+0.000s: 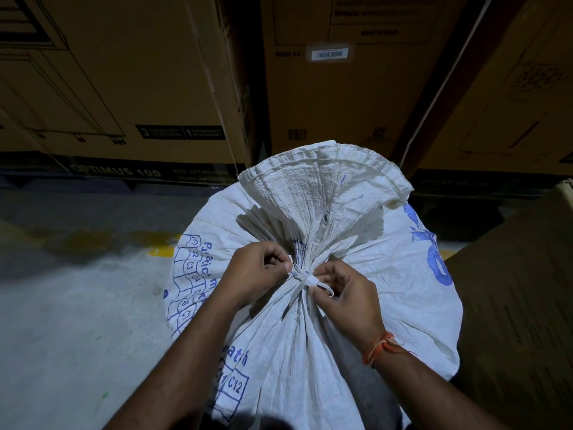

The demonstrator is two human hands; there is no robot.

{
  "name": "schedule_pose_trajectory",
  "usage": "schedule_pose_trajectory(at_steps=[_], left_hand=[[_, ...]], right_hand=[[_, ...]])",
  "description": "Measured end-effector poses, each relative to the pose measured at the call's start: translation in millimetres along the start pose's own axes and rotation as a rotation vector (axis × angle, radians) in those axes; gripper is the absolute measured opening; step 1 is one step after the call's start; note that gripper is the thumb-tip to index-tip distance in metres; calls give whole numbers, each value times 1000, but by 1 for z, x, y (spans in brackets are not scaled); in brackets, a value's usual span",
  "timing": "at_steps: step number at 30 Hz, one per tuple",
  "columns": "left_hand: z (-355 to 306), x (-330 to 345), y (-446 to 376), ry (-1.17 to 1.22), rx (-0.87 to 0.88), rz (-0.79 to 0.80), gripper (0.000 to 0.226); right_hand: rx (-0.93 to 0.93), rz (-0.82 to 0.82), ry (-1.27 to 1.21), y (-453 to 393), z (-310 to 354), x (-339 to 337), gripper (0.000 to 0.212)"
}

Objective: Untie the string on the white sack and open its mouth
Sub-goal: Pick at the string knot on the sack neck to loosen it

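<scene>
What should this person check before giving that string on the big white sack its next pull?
1. Left hand pinching the flat white plastic string at the neck of the white woven sack with blue print: ok.
2. Right hand holding the string's loop: ok.
3. Knot already loose: not ok, the neck is cinched tight.
4. Which strand frees the knot: cannot tell, the fingers hide part of it.
5. Sack's fanned-out mouth free of the brown cardboard boxes behind: ok.
6. Sack standing steady on the grey concrete floor: cannot tell, its base is out of view.
</scene>
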State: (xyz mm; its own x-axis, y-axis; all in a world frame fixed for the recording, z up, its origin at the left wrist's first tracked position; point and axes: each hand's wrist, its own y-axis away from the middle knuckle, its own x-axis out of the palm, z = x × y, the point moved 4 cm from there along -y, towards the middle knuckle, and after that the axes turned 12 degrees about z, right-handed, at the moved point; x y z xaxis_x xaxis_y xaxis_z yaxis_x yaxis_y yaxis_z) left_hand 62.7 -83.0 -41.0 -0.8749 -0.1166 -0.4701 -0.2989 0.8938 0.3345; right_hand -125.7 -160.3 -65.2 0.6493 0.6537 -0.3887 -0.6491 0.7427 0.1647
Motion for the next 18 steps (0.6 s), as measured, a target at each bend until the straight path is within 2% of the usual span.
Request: schedule_pose_trajectory(at_steps=[4,7,10,18], left_hand=[[-7,7,4,2,3,16,13],[-13,12,9,57,-13,101,32],[-15,14,12,-10,0,174,40],[-18,12,13,-150,-16,162,10]], right_hand=[[9,1,4,0,0,0,24],[8,-1,30,0,3,0,22],[8,-7,46,2,5,-2,25],[-4,13,192,1,3,1,20]])
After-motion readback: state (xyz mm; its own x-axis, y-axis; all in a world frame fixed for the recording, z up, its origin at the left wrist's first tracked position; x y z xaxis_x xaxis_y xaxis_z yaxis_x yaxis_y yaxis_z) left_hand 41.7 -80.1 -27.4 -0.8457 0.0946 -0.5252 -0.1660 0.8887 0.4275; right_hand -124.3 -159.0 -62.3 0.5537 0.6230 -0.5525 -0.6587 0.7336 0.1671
